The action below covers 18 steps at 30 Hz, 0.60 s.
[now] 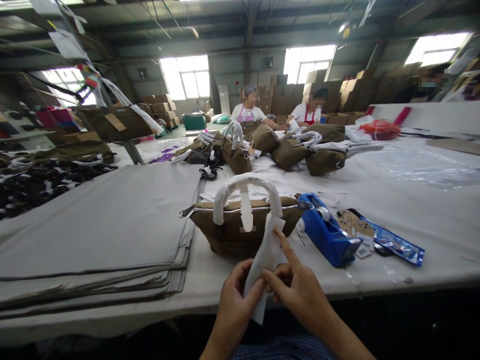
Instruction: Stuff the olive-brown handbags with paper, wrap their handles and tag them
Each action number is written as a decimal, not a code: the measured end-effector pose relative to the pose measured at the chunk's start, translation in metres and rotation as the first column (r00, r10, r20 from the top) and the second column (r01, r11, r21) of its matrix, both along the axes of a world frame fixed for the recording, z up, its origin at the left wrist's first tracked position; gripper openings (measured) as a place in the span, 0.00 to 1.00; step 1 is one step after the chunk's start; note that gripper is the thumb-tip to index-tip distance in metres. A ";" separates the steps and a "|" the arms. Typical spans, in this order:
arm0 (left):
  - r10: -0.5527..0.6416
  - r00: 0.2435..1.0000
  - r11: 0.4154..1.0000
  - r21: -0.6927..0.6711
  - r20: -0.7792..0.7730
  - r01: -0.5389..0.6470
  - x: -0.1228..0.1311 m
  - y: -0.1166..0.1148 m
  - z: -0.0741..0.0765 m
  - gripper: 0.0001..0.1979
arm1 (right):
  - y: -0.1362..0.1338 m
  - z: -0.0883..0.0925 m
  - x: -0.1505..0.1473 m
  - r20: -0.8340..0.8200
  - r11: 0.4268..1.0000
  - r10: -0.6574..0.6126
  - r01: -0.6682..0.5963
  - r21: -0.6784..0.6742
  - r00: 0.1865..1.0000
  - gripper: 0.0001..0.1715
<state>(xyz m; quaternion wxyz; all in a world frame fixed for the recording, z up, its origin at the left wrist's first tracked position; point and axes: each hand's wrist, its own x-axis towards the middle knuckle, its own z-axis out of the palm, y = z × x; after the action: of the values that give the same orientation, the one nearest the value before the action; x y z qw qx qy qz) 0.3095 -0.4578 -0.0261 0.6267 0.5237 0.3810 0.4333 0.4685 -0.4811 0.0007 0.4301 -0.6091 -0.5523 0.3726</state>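
Left hand [234,300] pinching bottom of white foam strip [265,252], right hand [302,292] gripping it too, index finger sticking out, guessing I'm holding it straight. Strip is rising to handle of brown bag [232,237], sitting on table [412,225] right ahead, tape dispenser [326,232] beside.

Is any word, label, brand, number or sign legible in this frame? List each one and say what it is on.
Nothing here can be read.
Brown card tags beside the blue tape dispenser: print too small.
Blue packet: lettering blurred.
Hanging paper sheets: blurred.
Cardboard boxes: markings too small.
White paper strip held by the left hand and right hand: no print shows.
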 end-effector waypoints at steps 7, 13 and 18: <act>-0.008 0.969 0.984 -0.168 0.248 0.051 0.004 -0.004 0.006 0.26 | 0.006 -0.028 0.020 -0.423 0.998 0.041 -0.061 -0.033 0.905 0.60; 0.080 0.976 0.978 -0.204 0.202 -0.038 0.005 -0.004 0.000 0.29 | -0.014 -0.023 0.024 -0.248 0.987 -0.161 0.155 -0.040 0.955 0.29; 0.077 0.992 0.993 -0.094 0.103 -0.067 0.015 -0.010 -0.010 0.32 | -0.013 -0.013 0.000 -0.328 0.997 0.047 -0.064 -0.043 0.944 0.28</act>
<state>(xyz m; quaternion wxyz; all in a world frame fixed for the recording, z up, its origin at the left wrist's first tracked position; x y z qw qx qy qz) 0.3242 -0.4673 -0.0359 0.6531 0.4568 0.3852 0.4652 0.4686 -0.4936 -0.0120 0.4887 -0.5343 -0.4805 0.4948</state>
